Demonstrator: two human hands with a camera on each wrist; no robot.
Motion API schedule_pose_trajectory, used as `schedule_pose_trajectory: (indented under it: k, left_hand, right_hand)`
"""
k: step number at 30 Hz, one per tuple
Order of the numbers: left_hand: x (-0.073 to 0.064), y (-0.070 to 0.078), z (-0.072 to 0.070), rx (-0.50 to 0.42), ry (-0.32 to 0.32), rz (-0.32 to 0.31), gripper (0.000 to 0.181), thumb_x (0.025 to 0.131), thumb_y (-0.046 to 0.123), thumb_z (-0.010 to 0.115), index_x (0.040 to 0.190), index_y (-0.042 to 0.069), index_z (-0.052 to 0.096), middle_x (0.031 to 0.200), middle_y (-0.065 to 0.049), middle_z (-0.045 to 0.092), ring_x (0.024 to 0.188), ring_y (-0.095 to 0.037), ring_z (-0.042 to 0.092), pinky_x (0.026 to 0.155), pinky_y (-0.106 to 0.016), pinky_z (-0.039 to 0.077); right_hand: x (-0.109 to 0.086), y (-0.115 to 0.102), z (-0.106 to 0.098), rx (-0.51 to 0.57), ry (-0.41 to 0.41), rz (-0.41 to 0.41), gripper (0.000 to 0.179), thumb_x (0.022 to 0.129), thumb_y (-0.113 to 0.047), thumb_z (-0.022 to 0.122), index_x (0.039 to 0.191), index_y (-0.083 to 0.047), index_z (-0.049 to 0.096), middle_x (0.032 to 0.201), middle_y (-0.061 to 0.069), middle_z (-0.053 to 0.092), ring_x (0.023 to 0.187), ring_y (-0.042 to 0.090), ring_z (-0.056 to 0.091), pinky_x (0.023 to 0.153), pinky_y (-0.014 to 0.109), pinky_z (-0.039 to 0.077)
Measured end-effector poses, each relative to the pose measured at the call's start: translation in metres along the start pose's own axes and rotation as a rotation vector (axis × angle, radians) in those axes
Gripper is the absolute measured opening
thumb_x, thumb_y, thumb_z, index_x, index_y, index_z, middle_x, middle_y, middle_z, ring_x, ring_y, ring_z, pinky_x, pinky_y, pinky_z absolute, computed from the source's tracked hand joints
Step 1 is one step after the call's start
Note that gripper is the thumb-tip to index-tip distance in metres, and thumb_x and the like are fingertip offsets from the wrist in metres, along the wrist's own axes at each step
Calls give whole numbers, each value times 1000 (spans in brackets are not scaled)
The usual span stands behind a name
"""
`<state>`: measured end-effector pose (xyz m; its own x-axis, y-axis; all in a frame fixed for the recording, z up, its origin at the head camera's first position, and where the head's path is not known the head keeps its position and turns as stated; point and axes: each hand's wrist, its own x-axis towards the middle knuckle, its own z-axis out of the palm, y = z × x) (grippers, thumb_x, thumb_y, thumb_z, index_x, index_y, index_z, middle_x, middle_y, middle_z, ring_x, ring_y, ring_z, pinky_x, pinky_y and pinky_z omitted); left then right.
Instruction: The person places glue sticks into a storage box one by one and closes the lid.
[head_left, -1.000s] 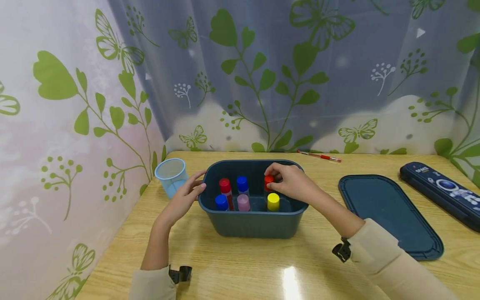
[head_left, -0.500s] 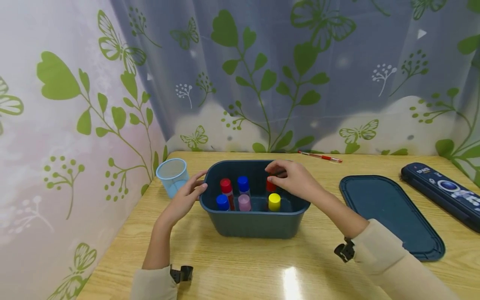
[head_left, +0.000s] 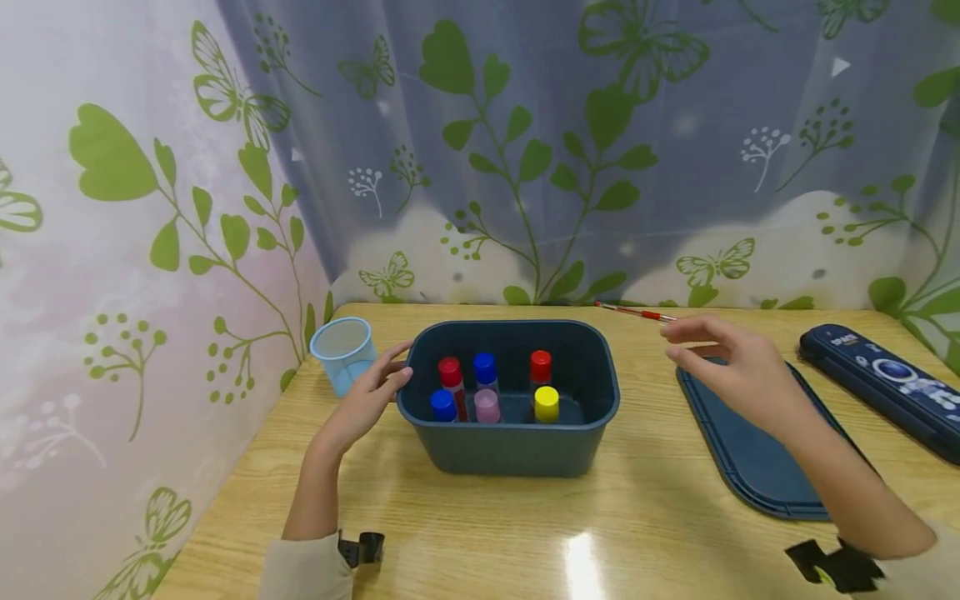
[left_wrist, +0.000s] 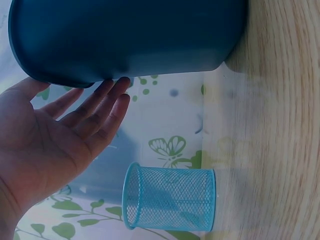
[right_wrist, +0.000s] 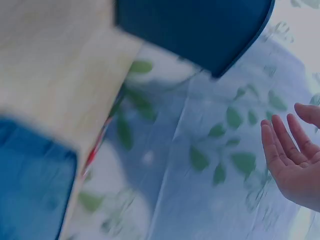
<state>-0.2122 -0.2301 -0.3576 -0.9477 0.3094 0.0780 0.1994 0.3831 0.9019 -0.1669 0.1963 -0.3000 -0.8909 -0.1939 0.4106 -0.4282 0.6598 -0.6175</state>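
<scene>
A dark blue-green plastic bin [head_left: 506,450] stands on the wooden table. Inside it stand several small capped bottles: a red-capped one [head_left: 541,364] at the right back, a yellow-capped one [head_left: 547,405], a pink one [head_left: 487,407], plus two blue caps and another red cap on the left. My left hand [head_left: 370,389] touches the bin's left end; in the left wrist view its fingers [left_wrist: 100,107] are extended against the outer wall beneath the rim. Holding nothing, my right hand [head_left: 738,375] hovers over the dark lid [head_left: 757,467], fingers loosely bent and thumb apart.
A light blue mesh cup [head_left: 343,354] stands left of the bin, behind my left hand. A red pen [head_left: 637,312] lies at the table's back edge. On the far right lies a dark pencil case [head_left: 885,387] with a space print. Patterned curtains hang behind.
My right hand has let go of the red-capped bottle at the bin's right back and moved out to the right, over the lid. The left hand has stayed at the bin's end.
</scene>
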Motion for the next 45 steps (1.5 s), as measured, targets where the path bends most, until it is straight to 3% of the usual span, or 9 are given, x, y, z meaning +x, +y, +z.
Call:
schedule_pose_trajectory:
  k: [8,13,16,21,25,28,36,39,45]
  left_hand:
    - [-2,-2,-2,-1,-1,-13,54,97,40,42,145,19,27,137,-20,37,121,-33,39,94,-48,37]
    - [-3,-3,-3,1,-3,-12,54,98,38,42,145,18,26,137,-21,36,122,-33,39,94,-49,36]
    - [-3,-4,-3,-2,-2,-12,54,98,38,42,145,18,26,137,-21,36,122,-34,38,95,-50,36]
    - [-3,-4,-1,-10,0,-4,53,98,38,43,145,18,28,136,-20,38,121,-33,40,93,-49,37]
    - [-3,-4,2,-23,-6,-4,53,98,37,43,144,17,28,135,-21,40,119,-32,43,92,-49,39]
    - [-3,-5,2,-31,-9,-3,53,98,35,43,145,16,27,134,-21,40,118,-33,43,92,-49,39]
    - [-5,-5,-3,-23,-6,-6,54,98,38,42,145,17,25,137,-21,37,121,-34,39,94,-51,36]
    - [-5,-4,-3,-22,-10,-5,54,98,38,42,145,17,25,137,-21,36,122,-34,38,95,-51,35]
    - [-4,-4,-2,-17,-11,-9,54,98,38,42,145,18,26,137,-21,36,123,-34,37,96,-52,33]
  right_hand:
    - [-56,59,-29,-145,73,169,26,90,-21,62,110,-5,61,104,11,61,82,-19,42,62,11,44]
    - [-79,88,-36,-230,76,289,31,92,-26,59,111,0,59,106,24,59,80,-13,43,62,24,48]
    - [-89,99,-39,-227,78,336,35,93,-27,56,111,3,57,106,26,57,83,5,51,65,39,48]
    - [-102,138,-41,-189,136,410,39,94,-27,55,115,5,54,106,25,56,78,-10,41,69,51,43]
    - [-117,196,-43,-156,210,444,27,92,-31,57,109,-9,58,95,-14,57,75,-19,37,69,31,43]
    - [-126,225,-43,-132,243,458,12,92,-28,57,100,-19,58,85,-36,42,72,-21,39,57,13,38]
    - [-132,217,-46,-131,203,514,33,92,-15,56,101,17,53,75,-20,50,63,-19,37,50,13,40]
    - [-135,220,-46,-105,156,523,35,92,-17,56,100,17,54,76,-18,52,63,-18,39,50,14,41]
    - [-140,234,-46,-86,120,487,9,91,-13,57,87,-9,63,74,-23,51,63,-14,44,51,18,43]
